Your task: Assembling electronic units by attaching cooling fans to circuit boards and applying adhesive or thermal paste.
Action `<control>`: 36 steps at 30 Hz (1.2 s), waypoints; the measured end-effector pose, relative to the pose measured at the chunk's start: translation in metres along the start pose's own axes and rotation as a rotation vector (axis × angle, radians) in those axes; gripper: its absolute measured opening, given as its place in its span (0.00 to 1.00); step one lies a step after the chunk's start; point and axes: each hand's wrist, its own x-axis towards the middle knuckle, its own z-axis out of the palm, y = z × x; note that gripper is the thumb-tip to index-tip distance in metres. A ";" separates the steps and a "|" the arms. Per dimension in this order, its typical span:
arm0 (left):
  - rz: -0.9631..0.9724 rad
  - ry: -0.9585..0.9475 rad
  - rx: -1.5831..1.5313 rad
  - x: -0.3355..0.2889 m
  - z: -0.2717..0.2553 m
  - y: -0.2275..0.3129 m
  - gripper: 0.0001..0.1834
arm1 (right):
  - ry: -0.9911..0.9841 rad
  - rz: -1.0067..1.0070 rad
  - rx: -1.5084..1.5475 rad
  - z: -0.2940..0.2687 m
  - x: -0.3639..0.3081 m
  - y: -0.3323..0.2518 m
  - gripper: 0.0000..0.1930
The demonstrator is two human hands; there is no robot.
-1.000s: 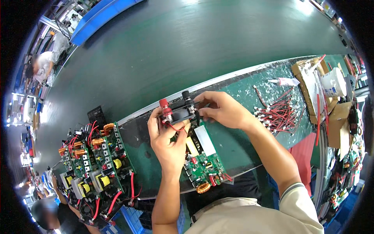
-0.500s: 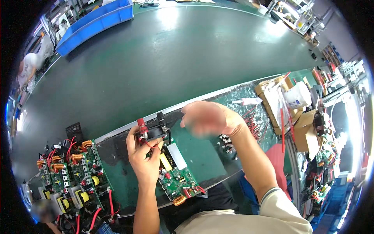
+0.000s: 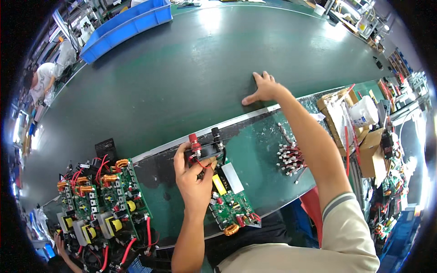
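My left hand (image 3: 193,179) has its fingers wrapped round a dark end panel (image 3: 209,150) at the far end of a green circuit board (image 3: 234,204). A red terminal post (image 3: 195,143) and a black terminal post (image 3: 216,136) stick up from that panel. The board lies on the near bench, with a copper-wound coil (image 3: 231,230) at its near end and a silver heat sink (image 3: 233,177) along one side. My right hand (image 3: 264,88) is stretched out over the dark green belt (image 3: 182,77), fingers spread, holding nothing.
Several similar circuit boards (image 3: 136,186) stand at the left with thick red wires. Small white-plugged wires (image 3: 291,159) lie right of the board, partly behind my right forearm. A cardboard box (image 3: 373,152) and white tub (image 3: 364,111) stand farther right. A blue bin (image 3: 127,32) sits far left.
My right hand has moved away from beside the panel, out to the far right over the belt, with its fingers spreading. The left hand keeps its hold. The whole view has shifted.
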 end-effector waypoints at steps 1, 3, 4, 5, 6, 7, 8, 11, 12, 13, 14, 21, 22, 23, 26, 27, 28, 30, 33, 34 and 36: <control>0.009 -0.007 0.065 0.000 0.000 0.002 0.12 | -0.007 0.004 0.007 -0.004 0.006 -0.003 0.48; 0.009 -0.001 0.057 -0.001 -0.002 0.004 0.12 | 0.442 -0.033 -0.098 -0.012 0.016 -0.018 0.36; 0.005 0.013 0.050 -0.001 0.000 -0.001 0.12 | 0.431 -0.036 -0.085 -0.013 0.009 -0.027 0.36; 0.018 0.017 0.041 -0.002 0.001 -0.005 0.11 | 0.209 -0.172 0.128 -0.012 -0.003 -0.034 0.28; 0.009 0.021 0.050 -0.003 -0.001 -0.005 0.11 | -0.016 -0.312 0.330 -0.014 -0.021 -0.042 0.20; 0.017 0.030 0.065 -0.003 -0.003 -0.005 0.11 | -0.228 -0.346 0.541 -0.012 -0.048 -0.051 0.15; 0.030 0.040 0.075 -0.002 -0.004 -0.006 0.10 | -0.437 -0.373 0.745 -0.007 -0.076 -0.058 0.11; 0.005 0.035 0.030 0.000 0.005 -0.003 0.09 | -0.646 -0.314 0.955 0.019 -0.116 -0.058 0.09; 0.017 0.038 0.068 0.001 0.005 -0.001 0.09 | -0.701 -0.284 1.028 0.023 -0.120 -0.060 0.09; 0.007 0.040 0.070 0.000 0.005 0.000 0.08 | -0.734 -0.279 1.067 0.026 -0.121 -0.062 0.08; 0.009 0.032 0.073 0.000 0.005 0.000 0.08 | -0.732 -0.277 1.076 0.029 -0.121 -0.063 0.08; 0.036 0.043 0.070 -0.001 0.008 0.000 0.09 | -0.797 -0.229 1.114 0.033 -0.117 -0.065 0.08; 0.044 0.043 0.075 -0.001 0.007 0.000 0.09 | -0.818 -0.230 1.111 0.034 -0.115 -0.065 0.08; 0.047 0.030 0.084 -0.001 0.007 0.000 0.10 | -0.830 -0.235 1.092 0.032 -0.113 -0.064 0.07; 0.015 -0.021 0.073 0.002 0.003 0.003 0.09 | -0.861 -0.241 1.159 0.037 -0.109 -0.061 0.07; 0.117 -0.054 0.089 0.004 0.000 -0.001 0.12 | -0.849 -0.237 1.177 0.038 -0.110 -0.059 0.08; 0.110 -0.054 0.092 0.005 -0.003 -0.001 0.12 | -0.857 -0.237 1.177 0.039 -0.112 -0.057 0.08; 0.049 -0.148 -0.017 0.008 -0.012 0.002 0.12 | -0.815 -0.158 1.334 0.040 -0.116 -0.055 0.09; -0.001 -0.034 -0.245 -0.001 -0.012 -0.008 0.25 | -0.757 -0.191 1.389 0.040 -0.120 -0.053 0.09; -0.081 0.091 -0.437 -0.001 -0.011 -0.007 0.30 | -0.755 -0.200 1.390 0.041 -0.120 -0.052 0.09; -0.030 -0.136 0.072 0.014 -0.028 0.006 0.41 | -0.710 -0.237 1.421 0.043 -0.121 -0.048 0.09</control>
